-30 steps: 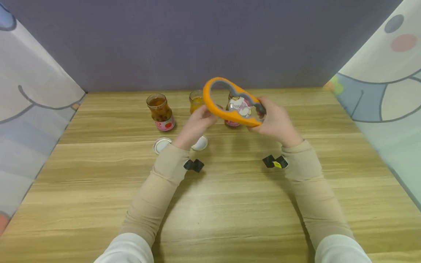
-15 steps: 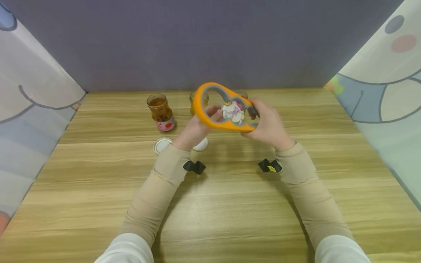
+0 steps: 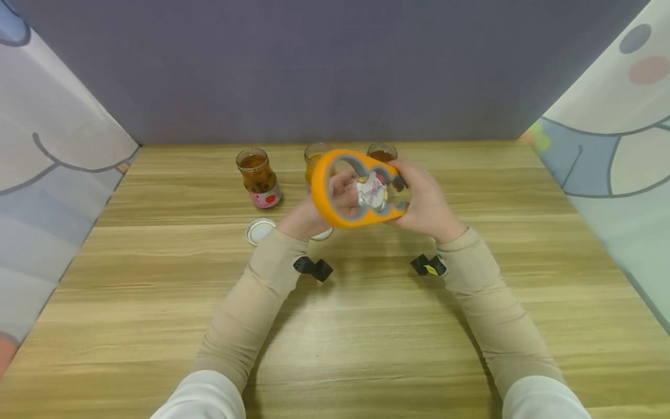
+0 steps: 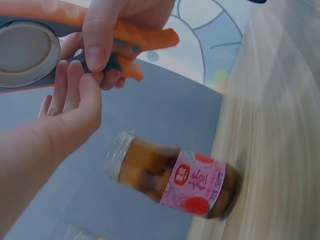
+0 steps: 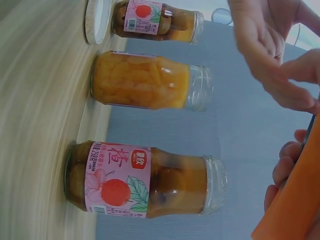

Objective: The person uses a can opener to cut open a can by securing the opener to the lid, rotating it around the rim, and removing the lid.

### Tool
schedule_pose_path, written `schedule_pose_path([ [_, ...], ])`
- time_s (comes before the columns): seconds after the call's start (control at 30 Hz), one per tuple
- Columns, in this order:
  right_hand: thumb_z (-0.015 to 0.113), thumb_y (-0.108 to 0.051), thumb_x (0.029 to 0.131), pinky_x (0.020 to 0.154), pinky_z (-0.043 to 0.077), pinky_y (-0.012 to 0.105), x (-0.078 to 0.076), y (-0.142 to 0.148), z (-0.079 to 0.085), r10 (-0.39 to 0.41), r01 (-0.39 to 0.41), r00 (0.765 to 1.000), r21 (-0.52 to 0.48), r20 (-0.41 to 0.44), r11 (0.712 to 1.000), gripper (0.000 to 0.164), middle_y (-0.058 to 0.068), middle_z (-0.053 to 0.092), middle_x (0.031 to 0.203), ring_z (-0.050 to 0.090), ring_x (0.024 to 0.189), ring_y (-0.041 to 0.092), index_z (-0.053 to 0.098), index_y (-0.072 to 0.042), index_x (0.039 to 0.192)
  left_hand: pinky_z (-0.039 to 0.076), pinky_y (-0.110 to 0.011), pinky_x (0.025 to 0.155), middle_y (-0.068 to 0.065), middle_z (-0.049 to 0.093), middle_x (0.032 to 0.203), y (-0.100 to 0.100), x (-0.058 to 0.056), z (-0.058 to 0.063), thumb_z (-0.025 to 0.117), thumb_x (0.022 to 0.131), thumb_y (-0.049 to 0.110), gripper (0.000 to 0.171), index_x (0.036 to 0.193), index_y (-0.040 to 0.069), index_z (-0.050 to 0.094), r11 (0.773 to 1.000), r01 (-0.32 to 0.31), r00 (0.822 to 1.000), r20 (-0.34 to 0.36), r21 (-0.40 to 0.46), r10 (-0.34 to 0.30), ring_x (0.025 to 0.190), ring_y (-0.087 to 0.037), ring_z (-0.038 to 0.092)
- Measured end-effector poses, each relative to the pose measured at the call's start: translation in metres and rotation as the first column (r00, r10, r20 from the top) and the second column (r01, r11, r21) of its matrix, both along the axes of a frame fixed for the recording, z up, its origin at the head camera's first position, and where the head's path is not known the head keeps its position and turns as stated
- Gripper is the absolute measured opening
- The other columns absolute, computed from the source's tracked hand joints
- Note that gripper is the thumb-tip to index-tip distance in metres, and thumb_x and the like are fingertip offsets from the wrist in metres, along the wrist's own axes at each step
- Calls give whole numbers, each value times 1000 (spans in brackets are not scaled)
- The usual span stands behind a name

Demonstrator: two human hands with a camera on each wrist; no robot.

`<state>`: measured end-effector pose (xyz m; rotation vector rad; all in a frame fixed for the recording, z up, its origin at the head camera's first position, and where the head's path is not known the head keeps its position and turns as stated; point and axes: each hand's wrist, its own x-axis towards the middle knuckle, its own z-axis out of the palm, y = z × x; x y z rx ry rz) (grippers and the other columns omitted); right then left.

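My right hand (image 3: 426, 201) grips the handles of an orange and grey jar opener (image 3: 324, 201) above the table. Inside its grey notches sits a printed white jar lid (image 3: 373, 191); the pale underside of this lid (image 4: 22, 47) faces the left wrist camera. My left hand (image 3: 306, 218) is behind and below the opener's wide end, fingers loosely bent; some show through the loop. Whether they touch the lid I cannot tell. Just beyond stands an uncapped glass jar (image 5: 145, 180) of brown fruit with a pink label, mostly covered in the head view.
Two more uncapped jars stand at the back: brown fruit (image 3: 260, 180) on the left, yellow fruit (image 5: 145, 80) in the middle. One lid (image 3: 260, 231) lies upside down on the wooden table (image 3: 366, 343); a second lid (image 3: 321, 234) is partly behind my left arm.
The opener with the lid has moved left and toward me, away from the right jar, whose open mouth is now visible. My left fingers have come further into view through the loop.
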<state>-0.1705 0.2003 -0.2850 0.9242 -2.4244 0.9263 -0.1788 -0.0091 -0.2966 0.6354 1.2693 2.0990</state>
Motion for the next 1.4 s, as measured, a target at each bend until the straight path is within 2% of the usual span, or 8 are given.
schedule_pose_path([
  [0.17,84,-13,53,78,37,35,-1,1,-2,16,-16,1000,8,-5,1000,71,13,61,95,50,79,26,52,1,115,45,-17,67,9,65,88,2,-2,-4,78,62,44,66,115,18,48,994,84,996,-22,74,-82,74,-3,56],
  [0.27,84,-14,54,78,34,36,-1,1,-1,18,-18,1000,15,-21,1000,69,12,60,90,49,76,26,53,0,114,44,-17,64,8,65,89,3,-1,-4,77,64,42,61,113,15,51,991,85,996,-32,103,-82,73,-4,55],
  [0.53,83,-14,55,73,33,34,-2,3,1,8,-5,999,47,-50,999,67,9,58,84,45,73,22,53,-1,113,49,-19,78,7,64,97,6,1,-3,79,61,44,72,115,12,45,994,44,999,-32,100,-41,86,-5,60],
  [0.77,82,-12,54,73,31,34,-2,3,0,5,-2,999,60,-51,998,66,10,55,81,43,71,22,53,0,112,50,-19,77,7,66,91,7,1,-5,79,62,44,62,106,14,48,996,21,998,-56,86,-16,83,-5,61],
  [0.93,81,-11,54,72,32,32,-2,3,-1,1,2,999,49,-50,999,66,11,58,85,46,73,22,53,0,113,48,-18,74,8,65,85,9,2,-3,78,62,44,53,98,16,52,997,-9,998,-69,81,14,78,-4,58],
  [1.03,82,-12,53,73,33,32,-1,3,-1,-2,4,999,44,-48,999,68,11,61,88,48,74,22,53,0,113,45,-18,70,8,61,79,10,3,-3,78,61,45,48,89,16,52,997,-28,995,-94,78,35,74,-4,55],
  [1.2,83,-12,51,75,35,32,0,2,0,-3,5,999,36,-45,999,69,12,62,91,49,75,21,53,1,113,39,-21,67,8,49,68,11,4,-4,76,62,48,45,72,20,42,995,-58,986,-154,76,69,67,-6,46],
  [1.4,82,-10,51,74,34,31,0,2,0,1,0,999,25,-47,1000,69,11,61,91,47,76,18,53,1,113,31,-21,62,6,34,65,11,7,-2,75,61,52,52,70,21,35,993,-111,975,-190,52,119,65,-8,36],
])
